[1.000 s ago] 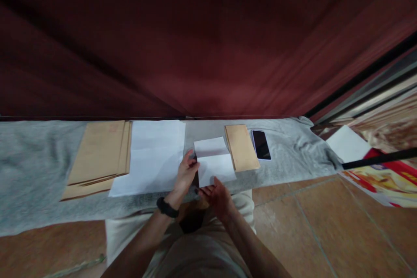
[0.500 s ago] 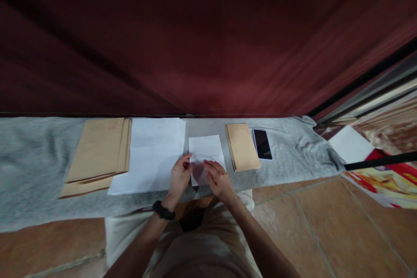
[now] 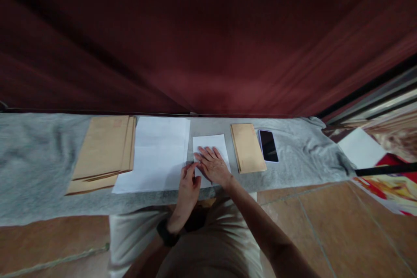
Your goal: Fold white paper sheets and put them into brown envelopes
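- White folded sheet (image 3: 210, 144) lies on grey cloth (image 3: 39, 156), between paper stack (image 3: 159, 152) and envelopes (image 3: 248, 153).
- Right hand (image 3: 213, 166) flat, open, pressing the sheet; left hand (image 3: 189, 182) fingertips pinning its near-left edge (grip unclear).
- Step judged: creasing. Next needs a firm swipe along the fold.

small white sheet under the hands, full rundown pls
The folded white paper is a small plain rectangle, apparently thin paper, lying flat on the grey cloth between the large white sheets and the small brown envelopes, touching neither. The right hand presses flat on its near half; the left hand touches its near left corner. No print is visible.
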Motion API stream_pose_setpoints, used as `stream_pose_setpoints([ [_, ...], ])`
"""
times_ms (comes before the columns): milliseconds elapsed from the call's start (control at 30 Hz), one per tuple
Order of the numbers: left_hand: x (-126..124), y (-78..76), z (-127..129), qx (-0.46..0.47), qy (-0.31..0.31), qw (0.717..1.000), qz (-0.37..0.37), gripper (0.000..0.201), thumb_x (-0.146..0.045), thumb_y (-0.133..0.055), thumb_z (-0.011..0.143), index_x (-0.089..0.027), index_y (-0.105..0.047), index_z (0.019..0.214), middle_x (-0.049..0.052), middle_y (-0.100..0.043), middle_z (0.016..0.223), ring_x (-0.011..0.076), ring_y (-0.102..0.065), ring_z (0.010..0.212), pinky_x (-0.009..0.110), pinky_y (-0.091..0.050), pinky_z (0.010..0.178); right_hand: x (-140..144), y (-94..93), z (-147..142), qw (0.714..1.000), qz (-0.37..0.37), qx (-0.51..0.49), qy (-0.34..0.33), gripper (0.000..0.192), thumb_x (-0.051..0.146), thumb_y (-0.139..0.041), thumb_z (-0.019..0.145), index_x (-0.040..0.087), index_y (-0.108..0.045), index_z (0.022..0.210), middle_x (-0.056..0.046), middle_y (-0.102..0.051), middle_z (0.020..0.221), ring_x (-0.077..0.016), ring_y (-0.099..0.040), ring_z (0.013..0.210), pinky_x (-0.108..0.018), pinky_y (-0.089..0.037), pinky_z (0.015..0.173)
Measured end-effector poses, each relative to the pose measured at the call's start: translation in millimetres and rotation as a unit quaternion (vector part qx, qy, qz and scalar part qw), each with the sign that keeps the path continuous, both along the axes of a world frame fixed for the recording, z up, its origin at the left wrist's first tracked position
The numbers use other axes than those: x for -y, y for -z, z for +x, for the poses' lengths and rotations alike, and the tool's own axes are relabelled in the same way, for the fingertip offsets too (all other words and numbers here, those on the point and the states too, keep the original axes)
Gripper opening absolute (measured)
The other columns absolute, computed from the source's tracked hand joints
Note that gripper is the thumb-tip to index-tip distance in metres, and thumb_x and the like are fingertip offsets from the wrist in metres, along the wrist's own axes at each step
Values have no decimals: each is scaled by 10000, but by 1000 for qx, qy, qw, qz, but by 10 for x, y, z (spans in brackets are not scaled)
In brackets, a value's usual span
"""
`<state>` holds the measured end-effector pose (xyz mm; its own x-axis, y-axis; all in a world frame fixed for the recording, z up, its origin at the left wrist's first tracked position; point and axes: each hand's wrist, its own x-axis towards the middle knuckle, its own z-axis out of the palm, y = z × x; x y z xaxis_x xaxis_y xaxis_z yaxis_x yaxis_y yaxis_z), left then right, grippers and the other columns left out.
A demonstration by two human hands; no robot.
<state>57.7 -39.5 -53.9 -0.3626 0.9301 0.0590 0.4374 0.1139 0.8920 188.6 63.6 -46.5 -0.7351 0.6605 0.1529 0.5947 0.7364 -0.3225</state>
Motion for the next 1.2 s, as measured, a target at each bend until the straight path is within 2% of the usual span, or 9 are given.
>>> stream_pose_setpoints([
  [167, -47, -5, -36, 46, -6, 999, -10, 515, -118, -571, 826, -218, -568, 1331, 81, -535, 1200, 134, -625, 774, 343, -593, 759, -270, 36, -157, 999, 28, 21, 0, 444, 388, -427, 1069, 311, -478, 1503, 9, -378, 1634, -252, -332, 1501, -524, -183, 1260],
  [333, -30, 22, -44, 23, 5, 1000, -1, 504, -106, -559, 829, -219, -572, 1320, 65, -545, 1130, 147, -622, 817, 347, -594, 790, -532, 98, -268, 998, 55, 26, 28, 465, 396, -404, 1074, 288, -447, 1524, -8, -387, 1628, -244, -367, 1486, -504, -218, 1254],
  [533, -31, 84, -56, -18, 15, 1000, 4, 469, -105, -550, 839, -217, -593, 1292, 90, -534, 1210, 147, -621, 841, 376, -590, 857, -673, 146, -311, 993, 68, 20, 90, 479, 386, -398, 1076, 225, -455, 1524, -74, -400, 1617, -261, -384, 1481, -506, -261, 1239],
  [667, -40, 144, -55, -35, 10, 999, 18, 428, -97, -551, 826, -206, -630, 1233, 96, -529, 1215, 149, -632, 854, 380, -590, 874, -498, 160, -253, 991, 71, 12, 109, 494, 397, -405, 1073, 232, -435, 1538, -85, -383, 1625, -280, -358, 1495, -542, -246, 1237],
  [900, -46, 164, -41, -53, 6, 998, 39, 396, -104, -553, 826, -197, -648, 1199, 101, -552, 1221, 172, -649, 892, 381, -601, 865, 3, 79, 55, 998, 59, 24, 14, 477, 356, -425, 1066, 283, -430, 1537, -21, -362, 1642, -267, -310, 1514, -537, -194, 1256],
  [1000, -43, 148, -39, -53, 8, 998, 43, 395, -102, -553, 827, -203, -647, 1197, 100, -558, 1222, 180, -657, 915, 398, -598, 897, 212, 73, 171, 998, 51, 29, -5, 480, 353, -431, 1062, 290, -428, 1538, -8, -369, 1639, -264, -317, 1509, -535, -187, 1261],
  [1200, -25, 117, -40, -41, 10, 998, 39, 402, -134, -548, 861, -207, -616, 1251, 110, -549, 1266, 206, -660, 1021, 409, -595, 928, 629, 76, 423, 998, 56, 27, -25, 551, 358, -446, 1057, 283, -323, 1588, -11, -366, 1639, -242, -334, 1498, -505, -170, 1278],
])
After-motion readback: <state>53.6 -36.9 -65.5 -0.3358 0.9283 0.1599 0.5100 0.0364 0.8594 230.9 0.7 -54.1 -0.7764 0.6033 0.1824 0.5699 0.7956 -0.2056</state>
